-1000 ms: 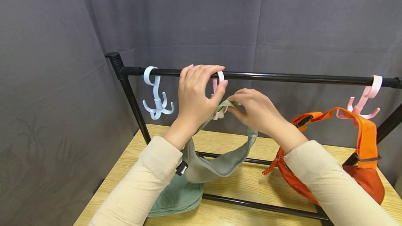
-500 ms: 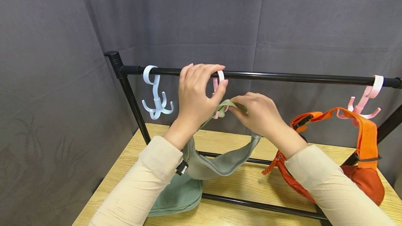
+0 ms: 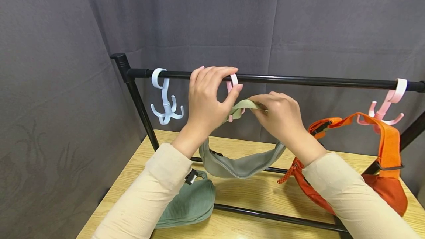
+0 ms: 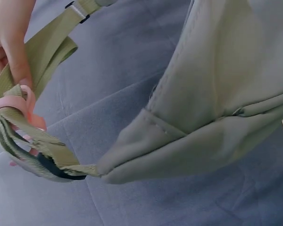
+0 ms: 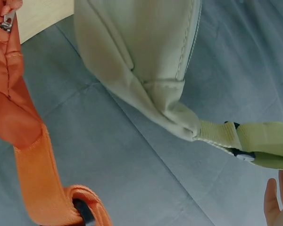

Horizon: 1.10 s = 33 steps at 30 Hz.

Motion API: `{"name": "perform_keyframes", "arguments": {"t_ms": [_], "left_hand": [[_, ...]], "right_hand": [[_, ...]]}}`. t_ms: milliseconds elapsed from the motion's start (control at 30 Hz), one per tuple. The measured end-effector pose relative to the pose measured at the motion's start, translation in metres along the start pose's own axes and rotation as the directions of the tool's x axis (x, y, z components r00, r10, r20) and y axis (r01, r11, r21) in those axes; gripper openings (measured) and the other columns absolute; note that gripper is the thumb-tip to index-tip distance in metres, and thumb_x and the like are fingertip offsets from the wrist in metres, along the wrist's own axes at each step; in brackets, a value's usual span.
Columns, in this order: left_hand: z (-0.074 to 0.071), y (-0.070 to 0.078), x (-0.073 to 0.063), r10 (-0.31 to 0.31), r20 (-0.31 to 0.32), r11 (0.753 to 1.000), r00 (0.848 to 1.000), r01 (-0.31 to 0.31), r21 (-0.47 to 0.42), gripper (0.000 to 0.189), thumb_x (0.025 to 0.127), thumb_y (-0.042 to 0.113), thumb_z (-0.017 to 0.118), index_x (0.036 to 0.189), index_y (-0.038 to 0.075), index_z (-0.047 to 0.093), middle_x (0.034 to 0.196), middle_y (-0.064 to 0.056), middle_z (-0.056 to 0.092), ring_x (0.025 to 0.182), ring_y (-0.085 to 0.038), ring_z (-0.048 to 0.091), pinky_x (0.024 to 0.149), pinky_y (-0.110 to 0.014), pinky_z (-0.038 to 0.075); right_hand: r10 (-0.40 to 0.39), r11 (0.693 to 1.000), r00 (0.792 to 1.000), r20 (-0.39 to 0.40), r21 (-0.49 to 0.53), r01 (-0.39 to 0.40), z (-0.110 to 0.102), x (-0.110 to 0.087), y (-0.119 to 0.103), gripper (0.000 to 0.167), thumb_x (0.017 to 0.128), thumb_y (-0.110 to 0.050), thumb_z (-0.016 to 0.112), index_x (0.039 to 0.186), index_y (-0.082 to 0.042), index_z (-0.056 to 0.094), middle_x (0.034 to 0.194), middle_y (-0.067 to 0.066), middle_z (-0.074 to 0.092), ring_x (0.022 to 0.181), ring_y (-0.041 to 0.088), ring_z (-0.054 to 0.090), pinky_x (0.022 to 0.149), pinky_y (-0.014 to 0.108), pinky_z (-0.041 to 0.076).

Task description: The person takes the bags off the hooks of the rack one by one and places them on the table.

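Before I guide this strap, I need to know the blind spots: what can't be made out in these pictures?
Head: part of the middle pink hook, behind the left hand.
Head: the strap end gripped in the right hand, covered by its fingers.
Head: part of the ribbed green bag, behind the left sleeve.
Head: part of the orange waist bag, behind the right sleeve.
Left wrist: the grey-green waist bag's remainder, cut off by the right edge.
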<state>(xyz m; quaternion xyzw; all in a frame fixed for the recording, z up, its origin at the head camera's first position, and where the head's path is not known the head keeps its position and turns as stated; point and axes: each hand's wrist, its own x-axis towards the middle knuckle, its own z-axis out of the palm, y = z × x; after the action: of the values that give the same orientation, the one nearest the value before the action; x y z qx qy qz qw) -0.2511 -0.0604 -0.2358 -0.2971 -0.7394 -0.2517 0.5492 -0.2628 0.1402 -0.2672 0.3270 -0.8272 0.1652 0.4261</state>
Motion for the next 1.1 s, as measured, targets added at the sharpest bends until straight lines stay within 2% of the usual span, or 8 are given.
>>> {"name": "perform_keyframes", "arguments": {"t_ms": [233, 467, 667, 900, 1100], "left_hand": [[0.0, 0.0, 0.0, 0.003, -0.002, 1.0, 1.0, -0.003, 0.0, 0.029, 0.092, 0.028, 0.068, 0.116, 0.012, 0.07, 0.112, 0.0, 0.07, 0.107, -0.018, 0.06, 0.11, -0.037, 0.029], [0.0, 0.0, 0.0, 0.006, -0.008, 1.0, 1.0, -0.006, -0.006, 0.028, 0.093, 0.029, 0.066, 0.116, 0.012, 0.07, 0.113, 0.001, 0.07, 0.107, -0.018, 0.06, 0.109, -0.038, 0.029], [-0.001, 0.0, 0.0, 0.005, -0.003, 1.0, 1.0, -0.005, -0.007, 0.029, 0.094, 0.031, 0.066, 0.116, 0.013, 0.07, 0.115, 0.002, 0.07, 0.108, -0.018, 0.059, 0.109, -0.037, 0.029], [-0.002, 0.0, 0.002, -0.006, -0.001, 0.999, 1.0, 0.006, -0.036, 0.03, 0.093, 0.031, 0.068, 0.116, 0.013, 0.071, 0.115, 0.002, 0.07, 0.107, -0.017, 0.06, 0.109, -0.037, 0.028], [-0.002, 0.0, 0.002, -0.02, -0.005, 0.998, 1.0, 0.02, -0.06, 0.03, 0.091, 0.032, 0.07, 0.115, 0.014, 0.072, 0.114, 0.003, 0.071, 0.105, -0.014, 0.061, 0.109, -0.037, 0.028]], "right_hand": [[-0.036, 0.999, 0.998, -0.055, -0.014, 0.036, -0.008, 0.007, 0.0, 0.019, 0.08, -0.007, 0.08, 0.099, -0.011, 0.078, 0.07, 0.002, 0.067, 0.062, 0.017, 0.058, 0.055, 0.035, 0.046], [-0.058, 0.998, 0.994, -0.091, -0.013, 0.057, -0.013, 0.012, -0.003, 0.02, 0.08, -0.003, 0.077, 0.098, -0.011, 0.078, 0.069, 0.003, 0.068, 0.061, 0.018, 0.056, 0.054, 0.036, 0.045], [-0.048, 0.999, 0.994, -0.097, -0.021, 0.046, -0.016, 0.014, -0.005, 0.021, 0.079, -0.002, 0.077, 0.098, -0.01, 0.078, 0.067, 0.004, 0.067, 0.061, 0.02, 0.057, 0.055, 0.037, 0.047], [-0.024, 0.999, 0.993, -0.116, -0.032, 0.02, -0.021, 0.016, -0.008, 0.02, 0.08, -0.003, 0.076, 0.098, -0.012, 0.077, 0.066, 0.004, 0.065, 0.063, 0.022, 0.059, 0.064, 0.041, 0.049], [-0.014, 0.999, 0.991, -0.132, -0.032, 0.01, -0.023, 0.018, -0.012, 0.02, 0.08, -0.005, 0.077, 0.099, -0.013, 0.077, 0.062, 0.004, 0.062, 0.055, 0.021, 0.055, 0.057, 0.041, 0.045]]}}
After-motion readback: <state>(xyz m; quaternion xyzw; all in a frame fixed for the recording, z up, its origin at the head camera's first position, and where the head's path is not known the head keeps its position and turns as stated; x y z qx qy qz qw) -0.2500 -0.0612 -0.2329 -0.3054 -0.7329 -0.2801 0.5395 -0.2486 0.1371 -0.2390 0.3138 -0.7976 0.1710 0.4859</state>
